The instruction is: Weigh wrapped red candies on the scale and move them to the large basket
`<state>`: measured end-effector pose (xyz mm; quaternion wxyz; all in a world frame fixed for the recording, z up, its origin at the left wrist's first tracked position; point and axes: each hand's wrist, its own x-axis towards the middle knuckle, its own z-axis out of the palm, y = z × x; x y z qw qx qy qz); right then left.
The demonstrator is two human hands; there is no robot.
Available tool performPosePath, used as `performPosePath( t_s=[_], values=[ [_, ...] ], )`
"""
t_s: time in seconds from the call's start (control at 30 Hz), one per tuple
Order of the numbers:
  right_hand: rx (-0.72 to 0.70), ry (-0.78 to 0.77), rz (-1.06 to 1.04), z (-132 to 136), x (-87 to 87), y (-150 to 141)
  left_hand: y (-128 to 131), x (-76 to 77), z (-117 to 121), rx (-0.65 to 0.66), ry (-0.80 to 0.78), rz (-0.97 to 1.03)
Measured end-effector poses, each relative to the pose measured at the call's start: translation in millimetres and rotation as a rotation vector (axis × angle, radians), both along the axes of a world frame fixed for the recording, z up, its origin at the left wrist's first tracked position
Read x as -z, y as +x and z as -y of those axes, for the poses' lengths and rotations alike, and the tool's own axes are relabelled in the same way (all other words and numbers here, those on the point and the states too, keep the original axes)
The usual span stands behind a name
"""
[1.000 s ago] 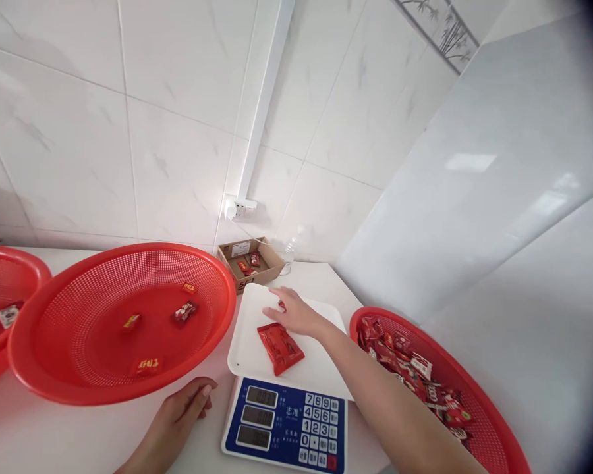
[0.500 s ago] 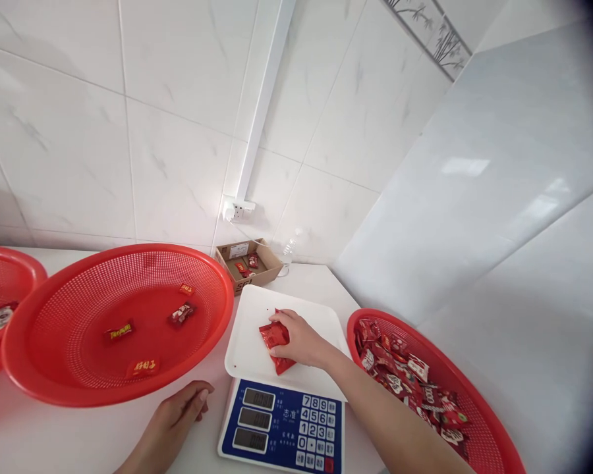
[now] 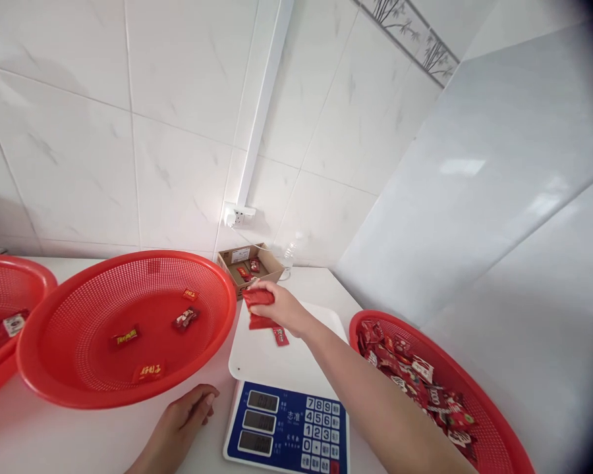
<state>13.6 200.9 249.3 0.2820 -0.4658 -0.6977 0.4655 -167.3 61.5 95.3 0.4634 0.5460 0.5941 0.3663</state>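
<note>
My right hand [image 3: 278, 307] is closed around red candy packets [image 3: 258, 309], held up over the far left part of the white scale pan [image 3: 309, 368]. The fingers partly hide how many packets there are. Just below the hand, a small red wrapped candy [image 3: 280, 336] with pale lettering lies on the pan. The digital scale [image 3: 286, 424] has a blue panel with three displays and a keypad. My left hand [image 3: 190, 411] rests on the table left of the scale, fingers curled together, with nothing visible in it.
A red perforated basket [image 3: 79, 385] with several scattered candies stands to the left, another red basket [image 3: 34, 263] beyond it. On the right, a red basket [image 3: 504, 428] is heaped with wrapped candies. A cardboard box [image 3: 230, 263] and clear bottle [image 3: 291, 250] stand by the wall socket [image 3: 238, 214].
My right hand has lifted the red packets from the pan and moved up and left with them. A small red candy now shows on the pan. My left hand stays about where it was.
</note>
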Motion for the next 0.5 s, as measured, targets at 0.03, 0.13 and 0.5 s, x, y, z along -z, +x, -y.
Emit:
performPosePath(
  t_s=[0.03, 0.13, 0.5],
  values=[
    [-0.029, 0.001, -0.066, -2.3, -5.4, -12.2, -0.1, -0.5, 0.0, -0.001, 0.003, -0.001],
    [-0.098, 0.003, -0.138, -8.6, -17.6, -36.6, -0.9, -0.3, 0.5, 0.0, 0.011, -0.006],
    [-0.052, 0.206, 0.75, 8.9, 19.7, 32.9, 1.9, 0.9, -0.4, 0.018, -0.016, 0.047]
  ],
)
